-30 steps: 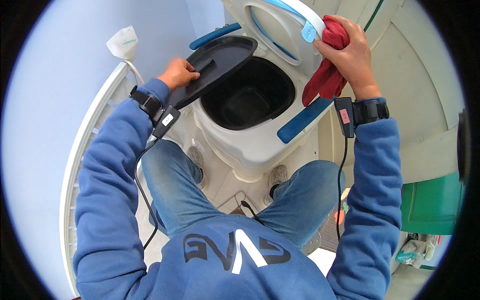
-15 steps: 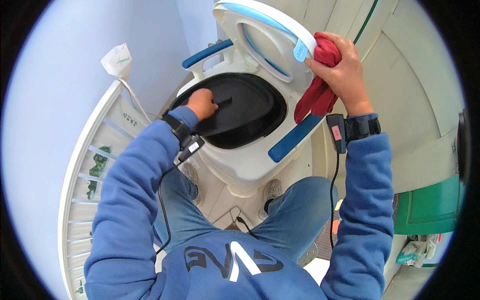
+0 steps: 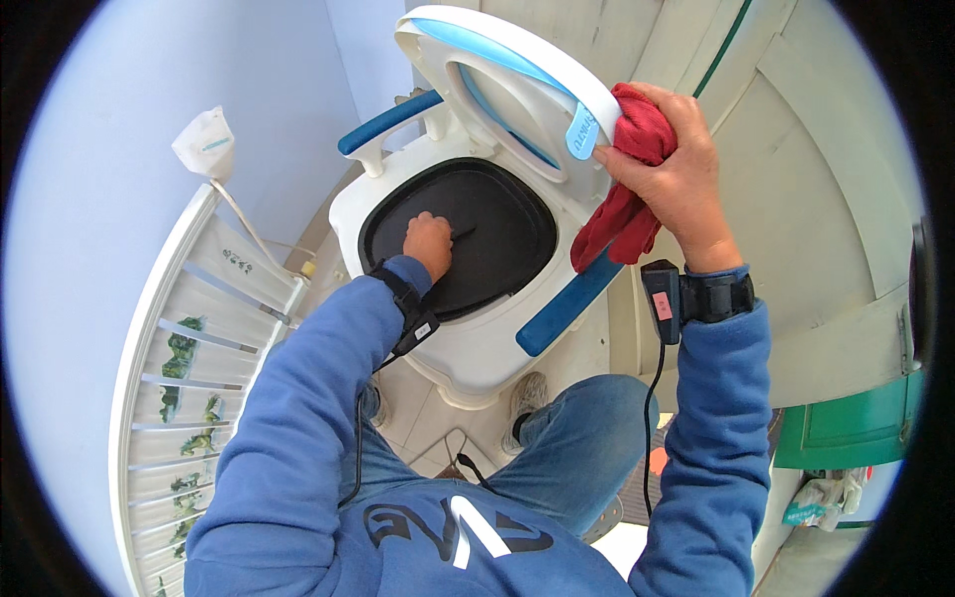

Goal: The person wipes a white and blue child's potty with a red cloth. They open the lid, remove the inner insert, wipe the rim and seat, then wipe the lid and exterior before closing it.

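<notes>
Standing by the white commode chair, centre of frame. The black lid lies in its opening, just above mid-frame. Looks level or nearly so. Dark rim shows around it; black on black, so I can't tell if the edge is fully home all round.

Left hand: curled, pinching the near end of the lid's short black handle. Fingertips are mostly hidden under the knuckles, so the exact grip is a guess.

Right hand: upper right, closed around a bunched red cloth, pressed to the edge of the raised seat, thumb near its light blue tab. Cloth tail hangs toward the right-hand blue armrest. (Seat stands tilted back; can't see whether the hinge holds it or the hand does.)

Step in hand, my read: seating the lid in the opening, left hand placing, right hand minding the seat. Looks close to done.

Next move, as I'd judge it: a light press and a feel for rock before the left fingers open, then a straight lift off the handle so the lid doesn't tip. Right hand should keep the seat steady meanwhile; if it drops, the left forearm is in the way. Also watch the black cable below the left wrist; it could snag on the chair.
</notes>
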`<action>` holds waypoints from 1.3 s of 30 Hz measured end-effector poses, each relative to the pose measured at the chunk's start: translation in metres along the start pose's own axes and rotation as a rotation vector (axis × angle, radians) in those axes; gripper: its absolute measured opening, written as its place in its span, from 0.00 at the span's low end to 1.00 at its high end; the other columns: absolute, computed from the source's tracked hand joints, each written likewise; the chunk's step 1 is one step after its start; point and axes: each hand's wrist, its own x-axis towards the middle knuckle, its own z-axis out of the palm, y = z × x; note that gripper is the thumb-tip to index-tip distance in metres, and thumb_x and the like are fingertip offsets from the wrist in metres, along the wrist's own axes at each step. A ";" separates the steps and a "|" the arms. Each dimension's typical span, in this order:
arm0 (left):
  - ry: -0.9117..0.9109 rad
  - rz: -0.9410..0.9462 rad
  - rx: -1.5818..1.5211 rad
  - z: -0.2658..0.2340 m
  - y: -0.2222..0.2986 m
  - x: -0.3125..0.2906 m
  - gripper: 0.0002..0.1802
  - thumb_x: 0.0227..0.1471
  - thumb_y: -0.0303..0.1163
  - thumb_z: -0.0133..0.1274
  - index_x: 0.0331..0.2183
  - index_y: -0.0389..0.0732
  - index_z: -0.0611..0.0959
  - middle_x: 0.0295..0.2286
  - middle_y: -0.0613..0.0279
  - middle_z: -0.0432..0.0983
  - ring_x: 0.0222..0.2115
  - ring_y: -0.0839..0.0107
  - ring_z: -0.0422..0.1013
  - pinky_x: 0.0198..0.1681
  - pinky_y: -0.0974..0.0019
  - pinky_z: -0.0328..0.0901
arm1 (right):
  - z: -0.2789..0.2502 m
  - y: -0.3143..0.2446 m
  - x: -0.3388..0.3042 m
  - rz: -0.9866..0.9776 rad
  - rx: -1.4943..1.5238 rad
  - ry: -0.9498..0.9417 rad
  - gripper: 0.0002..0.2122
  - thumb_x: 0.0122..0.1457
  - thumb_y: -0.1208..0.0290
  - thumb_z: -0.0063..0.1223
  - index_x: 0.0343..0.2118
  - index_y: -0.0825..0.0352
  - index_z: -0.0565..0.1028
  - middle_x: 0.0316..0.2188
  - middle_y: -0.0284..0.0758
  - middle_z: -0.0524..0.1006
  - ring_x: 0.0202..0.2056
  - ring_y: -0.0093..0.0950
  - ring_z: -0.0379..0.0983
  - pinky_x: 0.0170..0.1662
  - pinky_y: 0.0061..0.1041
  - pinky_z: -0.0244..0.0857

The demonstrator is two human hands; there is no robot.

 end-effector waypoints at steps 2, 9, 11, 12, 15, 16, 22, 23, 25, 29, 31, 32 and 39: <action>-0.016 -0.004 -0.007 0.005 0.002 0.000 0.09 0.49 0.28 0.60 0.34 0.33 0.83 0.38 0.40 0.74 0.40 0.44 0.72 0.45 0.49 0.69 | 0.000 0.001 0.000 -0.027 -0.008 0.005 0.27 0.40 0.69 0.73 0.48 0.62 0.78 0.42 0.39 0.74 0.44 0.36 0.74 0.48 0.32 0.71; -0.044 -0.004 0.014 0.007 0.004 0.002 0.12 0.48 0.31 0.62 0.33 0.33 0.83 0.37 0.39 0.75 0.41 0.42 0.73 0.46 0.47 0.69 | 0.002 0.004 -0.003 -0.034 0.004 -0.004 0.28 0.39 0.68 0.73 0.48 0.62 0.78 0.43 0.38 0.75 0.43 0.35 0.74 0.47 0.33 0.71; -0.064 0.004 0.026 0.002 0.001 0.003 0.14 0.48 0.33 0.63 0.33 0.32 0.83 0.36 0.37 0.76 0.40 0.42 0.74 0.46 0.47 0.69 | 0.003 0.006 -0.003 -0.059 -0.006 -0.004 0.27 0.40 0.66 0.74 0.48 0.61 0.78 0.42 0.39 0.75 0.42 0.36 0.75 0.47 0.33 0.72; -0.086 0.017 0.048 0.000 -0.001 0.007 0.15 0.48 0.34 0.63 0.33 0.32 0.82 0.36 0.37 0.76 0.40 0.42 0.74 0.46 0.46 0.69 | 0.003 0.006 -0.003 -0.062 -0.011 -0.009 0.27 0.41 0.65 0.74 0.48 0.61 0.78 0.41 0.39 0.76 0.42 0.36 0.75 0.47 0.33 0.72; -0.050 0.056 0.040 -0.011 -0.007 0.022 0.17 0.48 0.38 0.64 0.32 0.32 0.83 0.34 0.39 0.77 0.38 0.42 0.74 0.44 0.47 0.70 | 0.001 0.006 -0.001 -0.032 -0.110 -0.011 0.27 0.42 0.60 0.74 0.48 0.60 0.79 0.40 0.40 0.77 0.41 0.37 0.76 0.47 0.33 0.72; -0.081 0.054 0.038 -0.015 -0.010 0.030 0.16 0.48 0.38 0.63 0.32 0.33 0.84 0.35 0.40 0.78 0.39 0.43 0.75 0.44 0.47 0.70 | 0.002 0.005 -0.001 -0.105 -0.079 -0.014 0.27 0.42 0.59 0.74 0.48 0.60 0.79 0.40 0.40 0.77 0.41 0.37 0.77 0.47 0.33 0.71; -0.350 0.041 0.000 -0.050 -0.025 0.074 0.22 0.49 0.44 0.65 0.35 0.32 0.86 0.34 0.41 0.82 0.37 0.48 0.78 0.43 0.52 0.72 | -0.001 -0.005 -0.002 0.110 0.253 -0.053 0.25 0.45 0.70 0.73 0.46 0.72 0.76 0.37 0.35 0.80 0.38 0.24 0.75 0.45 0.25 0.71; -0.367 0.038 -0.018 -0.052 -0.025 0.075 0.22 0.49 0.43 0.64 0.36 0.32 0.86 0.34 0.41 0.82 0.37 0.48 0.78 0.43 0.52 0.72 | -0.001 -0.006 -0.001 0.116 0.258 -0.053 0.25 0.45 0.70 0.73 0.46 0.72 0.76 0.37 0.35 0.79 0.38 0.24 0.75 0.45 0.25 0.71; -0.394 0.010 -0.032 -0.052 -0.025 0.072 0.21 0.50 0.42 0.64 0.36 0.32 0.86 0.34 0.41 0.82 0.37 0.47 0.78 0.43 0.52 0.72 | -0.002 -0.007 0.000 0.121 0.257 -0.050 0.25 0.45 0.70 0.73 0.46 0.72 0.76 0.37 0.35 0.79 0.38 0.24 0.75 0.45 0.25 0.71; -0.267 0.104 0.061 -0.030 -0.015 0.046 0.18 0.49 0.40 0.64 0.34 0.33 0.85 0.35 0.42 0.80 0.40 0.45 0.76 0.45 0.50 0.71 | -0.005 -0.007 0.001 0.144 0.241 -0.043 0.25 0.44 0.69 0.73 0.46 0.71 0.76 0.38 0.36 0.79 0.39 0.25 0.75 0.45 0.25 0.71; -0.260 0.052 0.063 -0.015 -0.009 0.032 0.17 0.48 0.39 0.65 0.33 0.35 0.85 0.36 0.42 0.79 0.42 0.44 0.76 0.47 0.50 0.70 | -0.005 -0.006 0.002 0.122 0.205 -0.038 0.25 0.44 0.68 0.73 0.46 0.70 0.76 0.39 0.37 0.79 0.39 0.26 0.75 0.46 0.26 0.70; -0.242 0.050 0.070 -0.009 -0.007 0.025 0.16 0.47 0.38 0.65 0.34 0.35 0.85 0.37 0.42 0.79 0.42 0.44 0.75 0.48 0.50 0.70 | -0.005 -0.005 0.002 0.088 0.171 -0.033 0.25 0.44 0.68 0.72 0.46 0.70 0.77 0.39 0.38 0.79 0.40 0.27 0.75 0.47 0.26 0.70; -0.230 0.095 -0.077 -0.010 -0.022 0.011 0.18 0.48 0.36 0.65 0.37 0.31 0.83 0.37 0.37 0.78 0.40 0.40 0.74 0.43 0.49 0.70 | 0.005 -0.001 -0.009 -0.046 -0.047 -0.013 0.27 0.41 0.60 0.75 0.47 0.58 0.79 0.36 0.37 0.74 0.37 0.36 0.75 0.45 0.32 0.71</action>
